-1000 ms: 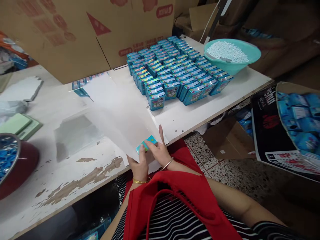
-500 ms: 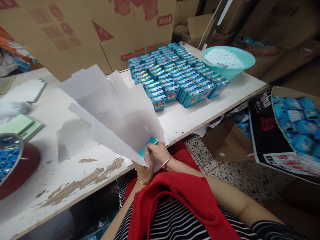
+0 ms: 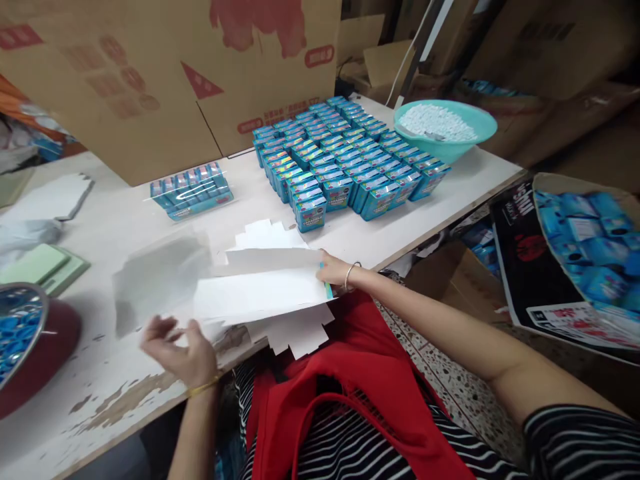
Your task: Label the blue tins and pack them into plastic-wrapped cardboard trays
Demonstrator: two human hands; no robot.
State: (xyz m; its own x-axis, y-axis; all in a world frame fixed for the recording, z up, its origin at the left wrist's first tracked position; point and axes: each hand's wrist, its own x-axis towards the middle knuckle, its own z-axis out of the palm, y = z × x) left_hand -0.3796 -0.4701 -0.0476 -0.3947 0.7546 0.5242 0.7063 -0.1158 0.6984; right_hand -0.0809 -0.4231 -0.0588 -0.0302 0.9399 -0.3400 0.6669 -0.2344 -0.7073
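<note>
At the table's front edge, my right hand (image 3: 334, 269) is closed on the right end of a white folded cardboard box blank (image 3: 260, 293). A strip of blue and green print shows beside its fingers. The blank's plain inner side faces up, and notched flaps stick out at its far and near sides. To the left, my left hand (image 3: 177, 350) is off the blank, slightly blurred, its fingers loosely bent and apart with nothing in them. Close beyond it lies a clear plastic sheet or bag (image 3: 160, 280). A clear-wrapped tray of small blue boxes (image 3: 191, 190) stands farther back.
Rows of small blue boxes (image 3: 340, 167) stand behind the blank. A turquoise basin (image 3: 453, 150) of white pieces is at the far right. A red bowl (image 3: 57, 353) of blue wrapped pieces and a green scale (image 3: 47, 263) sit left. A large carton (image 3: 160, 127) stands behind.
My left hand has let go of the blank and moved left. The blank has tipped down from upright to nearly flat, uncovering the wrapped tray behind. My right hand still grips its end.
</note>
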